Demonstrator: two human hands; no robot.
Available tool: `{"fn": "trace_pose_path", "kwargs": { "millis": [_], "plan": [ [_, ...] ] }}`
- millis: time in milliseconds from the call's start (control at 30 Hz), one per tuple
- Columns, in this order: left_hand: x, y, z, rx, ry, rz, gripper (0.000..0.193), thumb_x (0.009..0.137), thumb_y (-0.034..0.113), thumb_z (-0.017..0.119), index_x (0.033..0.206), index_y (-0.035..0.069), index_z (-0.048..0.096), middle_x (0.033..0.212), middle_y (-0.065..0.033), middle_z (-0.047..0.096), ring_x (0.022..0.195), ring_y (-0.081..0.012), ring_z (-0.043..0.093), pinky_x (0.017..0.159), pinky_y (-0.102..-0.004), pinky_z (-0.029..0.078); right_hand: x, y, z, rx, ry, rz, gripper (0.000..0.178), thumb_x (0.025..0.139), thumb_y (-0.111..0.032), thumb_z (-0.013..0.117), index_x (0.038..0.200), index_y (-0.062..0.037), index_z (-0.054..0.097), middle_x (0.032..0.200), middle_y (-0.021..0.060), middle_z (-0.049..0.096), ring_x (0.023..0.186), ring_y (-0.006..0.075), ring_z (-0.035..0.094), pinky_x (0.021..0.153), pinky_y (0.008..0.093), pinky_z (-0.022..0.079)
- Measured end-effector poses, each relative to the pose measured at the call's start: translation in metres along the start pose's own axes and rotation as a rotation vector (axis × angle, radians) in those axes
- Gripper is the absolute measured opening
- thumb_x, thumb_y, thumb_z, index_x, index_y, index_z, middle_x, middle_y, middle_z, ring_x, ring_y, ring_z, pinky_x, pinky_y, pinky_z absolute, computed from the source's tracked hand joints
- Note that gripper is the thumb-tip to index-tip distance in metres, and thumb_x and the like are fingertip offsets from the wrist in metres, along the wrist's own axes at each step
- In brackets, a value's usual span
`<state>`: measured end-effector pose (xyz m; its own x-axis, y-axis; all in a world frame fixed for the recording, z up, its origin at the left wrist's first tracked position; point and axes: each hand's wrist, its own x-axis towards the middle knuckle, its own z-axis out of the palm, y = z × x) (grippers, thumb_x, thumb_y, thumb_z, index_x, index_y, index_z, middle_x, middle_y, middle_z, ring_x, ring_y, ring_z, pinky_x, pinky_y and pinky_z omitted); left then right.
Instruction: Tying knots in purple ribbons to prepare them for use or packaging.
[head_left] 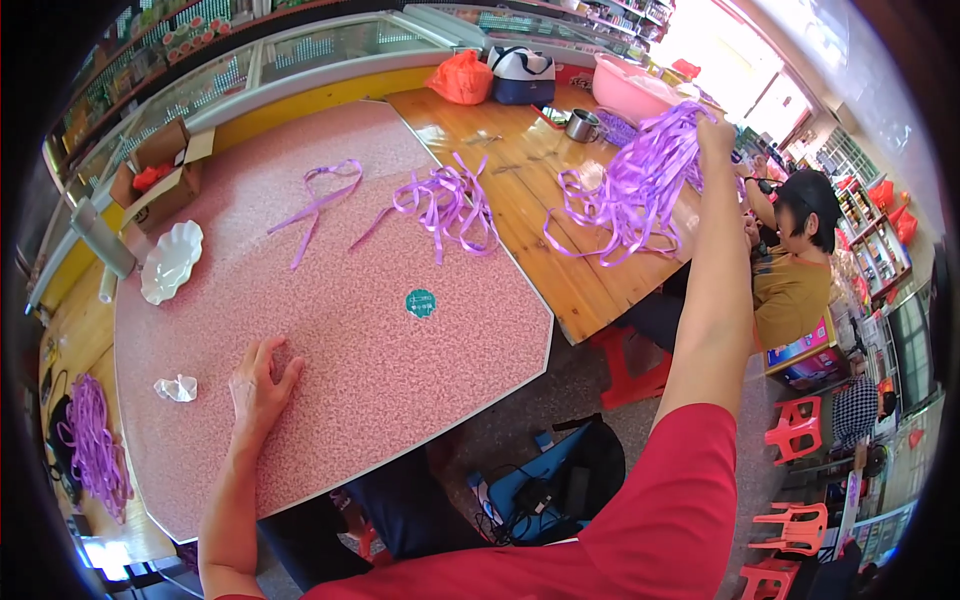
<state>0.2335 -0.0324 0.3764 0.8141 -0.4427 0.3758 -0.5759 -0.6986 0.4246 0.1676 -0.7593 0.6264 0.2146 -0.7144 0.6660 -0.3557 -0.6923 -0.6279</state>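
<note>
- A heap of purple ribbon (92, 445) lay at the far left, on the wooden surface beside the pink table (380, 360).
- A white scalloped dish (170, 260) sat near the pink table's left edge, with an open cardboard box (160, 175) behind it.
- A crumpled scrap of clear wrapping (176, 388) lay on the pink table, just left of the left hand.
- The left hand (262, 385) rested palm down on the pink table, fingers spread apart and flat, gripping nothing.
- A single looped purple ribbon strip (320, 200) lay farther back on the pink table, apart from a small tangle of purple ribbons (445, 205) to its right.
- A round teal sticker (421, 302) showed on the tabletop nearer the person.
- On the adjoining wooden table (520, 170) stood an orange plastic bag (462, 78), a dark-and-white bag (522, 75), a metal cup (581, 125) and a pink basin (630, 90).
- The right hand (716, 135) was raised over the wooden table, closed around the top of a large bunch of purple ribbons (630, 190), whose loops trailed down onto the wood.
- Another person in a mustard shirt (790, 290) sat beyond the raised arm.
- Red plastic stools (795, 430) stood on the floor at the right.
</note>
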Motion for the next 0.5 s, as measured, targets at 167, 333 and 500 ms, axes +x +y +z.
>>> {"fn": "trace_pose_path", "kwargs": {
  "millis": [167,333,500],
  "plan": [
    [-0.001,-0.003,0.002,-0.008,0.035,0.039,0.035,0.084,0.025,0.073,0.112,0.006,0.063,0.076,-0.0087,0.050,0.064,-0.0230,0.053,0.059,-0.0380,0.044,-0.027,0.037,0.029,-0.003,-0.129,-0.084,0.037,0.083,-0.023,0.065,0.116,-0.0046,0.070,0.107,0.0195,0.071,0.102,0.0310,0.068,0.089,0.0374,0.050],
    [0.010,0.008,0.015,-0.103,0.035,0.066,0.035,0.085,0.026,0.073,0.112,0.006,0.063,0.077,-0.0089,0.051,0.065,-0.0234,0.054,0.059,-0.0382,0.044,0.012,0.075,-0.025,-0.482,-0.682,-0.335,0.032,0.086,-0.025,0.064,0.111,-0.0079,0.073,0.093,0.0081,0.072,0.088,0.0186,0.068,0.077,0.0344,0.054],
    [-0.001,0.002,-0.004,0.006,0.020,0.014,0.035,0.085,0.026,0.073,0.112,0.006,0.063,0.077,-0.0091,0.051,0.066,-0.0234,0.054,0.060,-0.0377,0.044,-0.084,0.021,-0.004,-0.436,-1.157,0.228,0.072,0.080,-0.038,0.073,0.144,-0.0163,0.048,0.131,0.0139,0.059,0.108,0.0306,0.064,0.088,0.0478,0.055]
  ]
}}
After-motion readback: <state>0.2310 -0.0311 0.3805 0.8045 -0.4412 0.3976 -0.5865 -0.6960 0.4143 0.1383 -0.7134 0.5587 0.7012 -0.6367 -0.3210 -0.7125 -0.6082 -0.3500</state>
